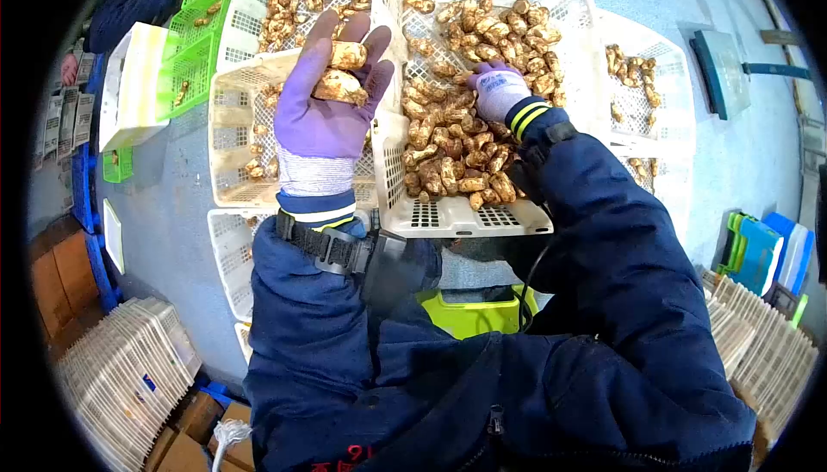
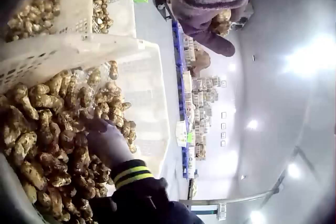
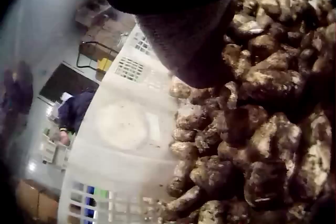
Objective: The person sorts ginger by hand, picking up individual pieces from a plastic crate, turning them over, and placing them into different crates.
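Observation:
My left hand (image 1: 332,114), in a purple glove, is raised palm up over the crates at the left. Two brown, knobbly mushrooms (image 1: 340,86) lie in it, its fingers cupped around them; the left wrist view shows one mushroom (image 2: 221,23) between fingers and thumb. My right hand (image 1: 501,91), gloved the same way, reaches down into a white perforated crate (image 1: 465,224). Its fingers are among the heaped mushrooms (image 1: 461,140), and the fingertips are mostly hidden. In the right wrist view the mushroom pile (image 3: 262,134) lies right under that hand.
More white crates with mushrooms stand to the left (image 1: 233,140) and right (image 1: 668,123). Green baskets (image 1: 189,76) and a white foam box (image 1: 138,84) are at far left. Stacked white crates (image 1: 129,377) stand lower left. A lime-green stool-like thing (image 1: 469,315) is below the main crate.

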`<move>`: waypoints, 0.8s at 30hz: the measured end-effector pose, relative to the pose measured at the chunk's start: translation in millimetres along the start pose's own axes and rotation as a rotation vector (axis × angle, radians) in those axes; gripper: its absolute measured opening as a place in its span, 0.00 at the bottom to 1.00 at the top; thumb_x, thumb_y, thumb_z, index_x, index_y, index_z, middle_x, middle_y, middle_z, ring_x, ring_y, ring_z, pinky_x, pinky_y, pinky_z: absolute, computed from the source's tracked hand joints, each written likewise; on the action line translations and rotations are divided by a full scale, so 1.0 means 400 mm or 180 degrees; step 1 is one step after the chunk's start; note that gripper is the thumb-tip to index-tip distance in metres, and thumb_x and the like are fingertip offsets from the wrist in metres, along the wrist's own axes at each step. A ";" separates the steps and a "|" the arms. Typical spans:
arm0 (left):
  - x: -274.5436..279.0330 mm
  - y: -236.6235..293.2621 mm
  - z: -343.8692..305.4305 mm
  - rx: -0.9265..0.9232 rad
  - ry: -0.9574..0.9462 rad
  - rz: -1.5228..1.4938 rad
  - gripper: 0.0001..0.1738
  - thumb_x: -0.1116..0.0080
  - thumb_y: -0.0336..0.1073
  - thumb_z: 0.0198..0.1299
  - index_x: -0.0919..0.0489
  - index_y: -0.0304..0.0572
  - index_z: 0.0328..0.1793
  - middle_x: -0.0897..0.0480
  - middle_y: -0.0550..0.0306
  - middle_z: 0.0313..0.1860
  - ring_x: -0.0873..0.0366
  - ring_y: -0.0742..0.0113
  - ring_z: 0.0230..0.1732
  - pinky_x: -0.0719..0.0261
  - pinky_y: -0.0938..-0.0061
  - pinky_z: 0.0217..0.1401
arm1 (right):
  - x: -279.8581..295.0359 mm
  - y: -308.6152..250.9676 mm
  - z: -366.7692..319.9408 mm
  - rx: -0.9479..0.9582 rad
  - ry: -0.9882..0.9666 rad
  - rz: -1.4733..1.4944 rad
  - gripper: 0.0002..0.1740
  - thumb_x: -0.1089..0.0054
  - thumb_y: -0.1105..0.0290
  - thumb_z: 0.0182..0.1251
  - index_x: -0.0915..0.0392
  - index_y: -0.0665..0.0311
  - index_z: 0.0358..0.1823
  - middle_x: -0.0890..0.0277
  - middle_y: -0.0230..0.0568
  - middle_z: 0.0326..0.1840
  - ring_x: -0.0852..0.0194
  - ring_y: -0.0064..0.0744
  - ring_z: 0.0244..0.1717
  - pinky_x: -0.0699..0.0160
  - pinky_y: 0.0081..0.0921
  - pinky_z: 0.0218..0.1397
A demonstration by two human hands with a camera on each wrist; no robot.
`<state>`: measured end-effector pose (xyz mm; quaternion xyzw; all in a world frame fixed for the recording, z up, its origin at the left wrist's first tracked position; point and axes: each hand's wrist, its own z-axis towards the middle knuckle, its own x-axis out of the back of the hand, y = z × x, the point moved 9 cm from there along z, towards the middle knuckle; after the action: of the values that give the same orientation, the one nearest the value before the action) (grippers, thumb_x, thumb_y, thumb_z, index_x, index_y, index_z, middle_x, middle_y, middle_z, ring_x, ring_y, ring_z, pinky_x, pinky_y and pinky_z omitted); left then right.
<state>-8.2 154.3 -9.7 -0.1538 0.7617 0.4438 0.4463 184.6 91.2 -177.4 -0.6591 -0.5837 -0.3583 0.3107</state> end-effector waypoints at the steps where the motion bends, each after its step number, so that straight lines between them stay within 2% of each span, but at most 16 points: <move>1: 0.016 0.004 0.003 -0.0022 0.0035 0.0010 0.22 0.48 0.39 0.68 0.27 0.42 0.66 0.20 0.49 0.54 0.21 0.53 0.56 0.17 0.67 0.50 | 0.022 0.011 -0.006 -0.0179 -0.0329 -0.0176 0.20 0.46 0.63 0.62 0.20 0.53 0.55 0.27 0.43 0.64 0.30 0.43 0.65 0.28 0.49 0.61; 2: 0.043 -0.001 0.003 0.0067 0.0094 0.0017 0.21 0.48 0.39 0.68 0.27 0.43 0.66 0.19 0.50 0.51 0.20 0.56 0.52 0.17 0.72 0.44 | 0.043 0.009 -0.022 -0.0158 -0.0311 -0.0375 0.16 0.46 0.63 0.61 0.15 0.53 0.47 0.16 0.39 0.46 0.18 0.42 0.50 0.21 0.42 0.49; 3: 0.053 -0.006 0.001 0.0153 0.0144 0.0025 0.21 0.47 0.39 0.68 0.26 0.44 0.65 0.19 0.51 0.48 0.20 0.60 0.48 0.17 0.77 0.38 | 0.088 -0.018 -0.046 0.0111 0.0003 -0.0438 0.13 0.45 0.63 0.58 0.13 0.53 0.39 0.15 0.36 0.36 0.15 0.42 0.42 0.21 0.37 0.46; 4: 0.072 -0.013 -0.006 0.0141 0.0482 0.0267 0.19 0.46 0.40 0.68 0.24 0.42 0.62 0.19 0.54 0.44 0.20 0.64 0.42 0.20 0.83 0.30 | 0.098 -0.061 -0.066 0.0340 -0.0173 -0.0549 0.14 0.44 0.64 0.58 0.14 0.54 0.42 0.15 0.38 0.39 0.16 0.42 0.45 0.21 0.37 0.47; 5: 0.064 -0.010 -0.016 -0.0004 0.0456 0.0635 0.18 0.46 0.41 0.67 0.23 0.39 0.59 0.19 0.54 0.42 0.19 0.63 0.40 0.20 0.81 0.32 | 0.108 -0.119 -0.080 0.0574 -0.0334 -0.0659 0.15 0.43 0.65 0.57 0.16 0.56 0.45 0.16 0.39 0.43 0.17 0.41 0.47 0.21 0.37 0.48; 7: 0.067 -0.015 -0.014 0.0177 0.0521 0.0790 0.18 0.46 0.41 0.67 0.22 0.37 0.56 0.18 0.53 0.42 0.18 0.60 0.39 0.18 0.77 0.35 | 0.076 -0.252 -0.079 0.1548 0.0024 0.0190 0.21 0.41 0.69 0.51 0.20 0.57 0.50 0.21 0.44 0.53 0.23 0.42 0.54 0.25 0.37 0.55; 9: 0.063 -0.017 -0.008 0.0263 0.0263 0.0356 0.18 0.48 0.38 0.66 0.23 0.30 0.53 0.18 0.45 0.45 0.17 0.49 0.49 0.15 0.63 0.51 | -0.029 -0.275 -0.041 0.1301 0.0197 0.0232 0.25 0.41 0.69 0.53 0.25 0.55 0.56 0.25 0.44 0.56 0.27 0.44 0.57 0.28 0.38 0.58; 12: 0.017 0.020 -0.026 -0.0282 -0.0058 0.0479 0.19 0.52 0.35 0.67 0.25 0.25 0.56 0.20 0.39 0.52 0.20 0.47 0.55 0.20 0.53 0.61 | -0.009 -0.265 -0.071 0.1059 0.0190 -0.0057 0.21 0.41 0.65 0.55 0.22 0.57 0.52 0.23 0.44 0.48 0.23 0.46 0.50 0.24 0.41 0.52; 13: 0.034 0.018 -0.024 -0.0245 0.0101 0.0515 0.19 0.52 0.34 0.66 0.26 0.26 0.58 0.20 0.39 0.52 0.20 0.47 0.54 0.20 0.54 0.60 | -0.008 -0.252 -0.085 0.1046 0.0036 -0.0205 0.19 0.41 0.64 0.55 0.21 0.58 0.50 0.21 0.45 0.48 0.22 0.47 0.49 0.23 0.42 0.51; 15: 0.068 0.027 -0.012 -0.0216 0.0404 0.0593 0.20 0.53 0.33 0.66 0.28 0.27 0.61 0.20 0.40 0.53 0.20 0.49 0.53 0.20 0.54 0.60 | -0.031 -0.171 -0.097 0.0747 -0.0934 -0.0258 0.15 0.44 0.67 0.55 0.18 0.62 0.44 0.18 0.47 0.51 0.18 0.44 0.50 0.20 0.38 0.50; 17: 0.074 0.041 -0.024 -0.0327 0.0482 0.1061 0.23 0.53 0.33 0.66 0.30 0.31 0.66 0.20 0.43 0.51 0.19 0.57 0.48 0.17 0.61 0.55 | 0.041 -0.085 -0.107 0.0296 -0.0489 -0.0460 0.16 0.44 0.67 0.56 0.19 0.61 0.46 0.18 0.45 0.49 0.19 0.44 0.50 0.21 0.38 0.50; 19: 0.071 0.038 -0.030 -0.0360 0.0358 0.1389 0.24 0.52 0.33 0.66 0.31 0.33 0.67 0.19 0.45 0.50 0.18 0.60 0.45 0.16 0.65 0.51 | 0.091 -0.019 -0.075 -0.0212 0.0441 -0.0287 0.18 0.44 0.67 0.55 0.20 0.59 0.49 0.19 0.43 0.50 0.20 0.44 0.49 0.22 0.41 0.50; 20: 0.072 0.033 -0.030 -0.0261 0.0404 0.1154 0.25 0.50 0.35 0.66 0.32 0.33 0.68 0.19 0.48 0.47 0.18 0.62 0.41 0.15 0.68 0.45 | 0.119 -0.039 -0.071 -0.0056 0.0886 -0.0312 0.20 0.43 0.68 0.55 0.22 0.58 0.52 0.21 0.42 0.52 0.20 0.44 0.49 0.22 0.42 0.49; 21: 0.066 0.032 -0.026 -0.0211 0.0264 0.1041 0.26 0.50 0.34 0.66 0.32 0.33 0.69 0.20 0.49 0.47 0.19 0.63 0.42 0.16 0.69 0.45 | 0.137 -0.092 -0.055 0.0344 0.1094 -0.0362 0.21 0.44 0.68 0.54 0.23 0.59 0.52 0.22 0.44 0.54 0.20 0.46 0.49 0.21 0.41 0.49; 23: 0.068 0.027 -0.019 -0.0123 0.0005 0.0816 0.27 0.48 0.34 0.67 0.34 0.34 0.71 0.21 0.51 0.49 0.21 0.65 0.43 0.18 0.71 0.45 | 0.114 -0.209 -0.018 0.0984 0.0392 0.0222 0.22 0.45 0.67 0.57 0.26 0.61 0.55 0.21 0.48 0.51 0.20 0.49 0.48 0.22 0.42 0.50; 24: 0.033 0.040 -0.030 -0.0653 -0.0483 0.1250 0.26 0.48 0.34 0.67 0.33 0.34 0.70 0.20 0.51 0.48 0.21 0.64 0.43 0.18 0.69 0.46 | 0.082 -0.236 0.012 0.0911 0.0120 0.0393 0.23 0.46 0.66 0.58 0.28 0.62 0.57 0.21 0.49 0.49 0.20 0.50 0.48 0.22 0.43 0.51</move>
<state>-32.2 155.8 -9.5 -0.0134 0.6922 0.6075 0.3894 93.7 125.0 -153.4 -0.6358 -0.5813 -0.2639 0.4338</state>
